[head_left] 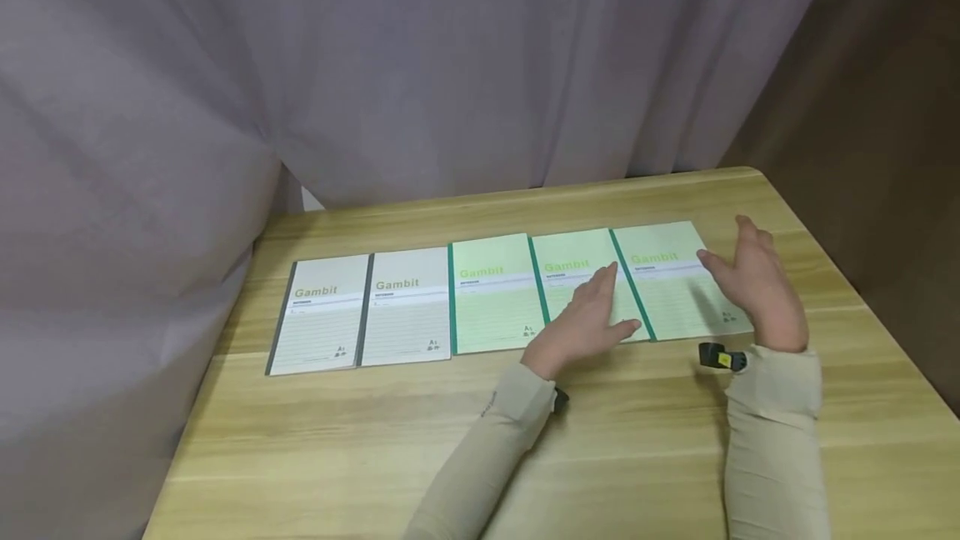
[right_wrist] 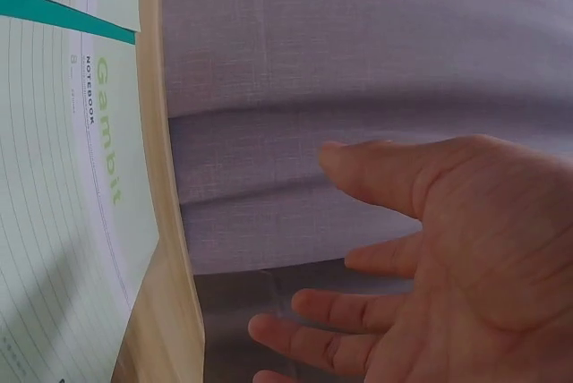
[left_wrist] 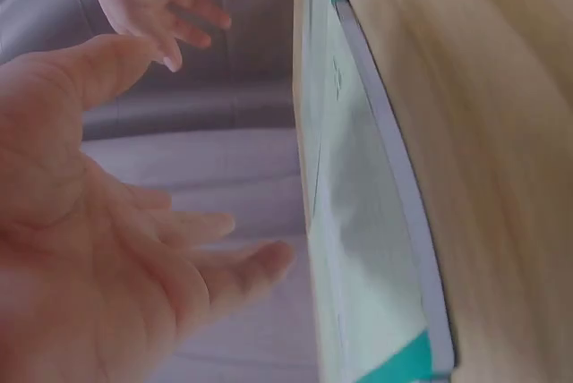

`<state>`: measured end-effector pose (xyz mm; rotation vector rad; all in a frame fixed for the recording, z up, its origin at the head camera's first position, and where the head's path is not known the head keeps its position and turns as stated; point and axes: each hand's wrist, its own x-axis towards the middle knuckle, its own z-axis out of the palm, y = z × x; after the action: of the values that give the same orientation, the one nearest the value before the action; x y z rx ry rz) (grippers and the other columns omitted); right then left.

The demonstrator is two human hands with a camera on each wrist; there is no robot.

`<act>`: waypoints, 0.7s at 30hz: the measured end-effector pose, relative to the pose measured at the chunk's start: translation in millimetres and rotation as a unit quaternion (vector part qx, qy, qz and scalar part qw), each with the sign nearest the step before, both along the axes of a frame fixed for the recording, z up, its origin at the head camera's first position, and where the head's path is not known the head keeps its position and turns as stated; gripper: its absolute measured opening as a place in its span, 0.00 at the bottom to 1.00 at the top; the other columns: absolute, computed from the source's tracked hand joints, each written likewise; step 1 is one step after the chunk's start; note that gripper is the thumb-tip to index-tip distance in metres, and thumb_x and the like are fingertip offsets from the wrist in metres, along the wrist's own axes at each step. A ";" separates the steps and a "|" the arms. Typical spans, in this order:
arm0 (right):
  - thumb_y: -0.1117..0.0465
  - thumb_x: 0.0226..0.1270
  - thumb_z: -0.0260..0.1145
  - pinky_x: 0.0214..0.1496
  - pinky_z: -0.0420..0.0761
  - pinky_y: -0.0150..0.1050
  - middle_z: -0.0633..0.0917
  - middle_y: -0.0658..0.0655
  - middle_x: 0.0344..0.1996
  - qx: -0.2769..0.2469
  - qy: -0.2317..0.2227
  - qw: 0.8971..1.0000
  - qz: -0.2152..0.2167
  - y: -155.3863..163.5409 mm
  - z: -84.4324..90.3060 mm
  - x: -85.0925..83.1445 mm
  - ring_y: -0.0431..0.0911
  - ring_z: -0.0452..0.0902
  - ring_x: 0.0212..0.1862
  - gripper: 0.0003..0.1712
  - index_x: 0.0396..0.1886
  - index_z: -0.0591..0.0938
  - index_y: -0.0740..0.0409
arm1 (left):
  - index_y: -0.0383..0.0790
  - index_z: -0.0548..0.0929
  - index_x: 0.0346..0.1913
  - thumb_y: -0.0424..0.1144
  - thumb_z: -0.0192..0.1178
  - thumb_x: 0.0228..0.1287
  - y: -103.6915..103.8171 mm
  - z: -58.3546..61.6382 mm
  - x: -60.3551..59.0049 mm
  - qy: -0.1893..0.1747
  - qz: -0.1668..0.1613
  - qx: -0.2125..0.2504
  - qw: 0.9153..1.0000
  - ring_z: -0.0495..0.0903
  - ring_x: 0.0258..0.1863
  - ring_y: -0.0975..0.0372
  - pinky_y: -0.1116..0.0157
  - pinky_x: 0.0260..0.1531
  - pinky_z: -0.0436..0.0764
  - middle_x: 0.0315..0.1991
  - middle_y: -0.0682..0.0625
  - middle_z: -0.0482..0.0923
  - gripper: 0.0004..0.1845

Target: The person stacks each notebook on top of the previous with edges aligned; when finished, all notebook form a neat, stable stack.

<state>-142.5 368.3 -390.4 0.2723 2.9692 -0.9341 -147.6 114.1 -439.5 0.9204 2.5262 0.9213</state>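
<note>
Over the rightmost green notebook (head_left: 671, 282), left hand (head_left: 588, 319) and right hand (head_left: 753, 286) hover open (nothing held); best lowered flat, edges squared.

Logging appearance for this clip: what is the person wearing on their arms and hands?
Both arms are covered by plain beige long sleeves reaching the wrists. The left hand and right hand are bare, no gloves. A small black device sits at each wrist; the right wrist device shows a yellow patch.
</note>
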 end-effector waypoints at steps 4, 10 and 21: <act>0.45 0.79 0.50 0.66 0.53 0.75 0.41 0.85 0.72 -0.003 -0.006 1.000 0.002 2.2 2.1 1.0 0.80 0.44 0.70 0.50 0.78 0.36 0.73 | 0.36 0.38 0.81 0.51 0.54 0.76 4.7 1.0 1.7 -0.027 -0.007 0.030 0.999 0.43 0.79 0.58 0.65 0.75 0.46 0.82 0.43 0.42 0.46; 0.47 0.80 0.49 0.68 0.53 0.73 0.50 0.87 0.70 0.002 -0.022 0.999 0.028 10.5 0.2 0.3 0.79 0.45 0.71 0.47 0.76 0.43 0.79 | 0.38 0.40 0.81 0.51 0.55 0.75 11.5 -3.8 2.8 -0.106 0.004 0.082 0.991 0.61 0.74 0.59 0.64 0.70 0.63 0.80 0.49 0.51 0.46; 0.48 0.81 0.48 0.66 0.59 0.71 0.57 0.87 0.67 0.000 -0.096 0.994 0.051 15.0 -10.0 -1.9 0.79 0.52 0.68 0.45 0.73 0.46 0.84 | 0.36 0.43 0.81 0.51 0.57 0.73 25.0 -18.4 14.1 -0.152 0.003 0.085 0.985 0.65 0.71 0.60 0.68 0.67 0.67 0.78 0.47 0.55 0.47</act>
<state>-144.3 383.3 -400.4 0.1959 2.7783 -0.8462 -133.5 139.1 -457.9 0.7528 2.2206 1.1949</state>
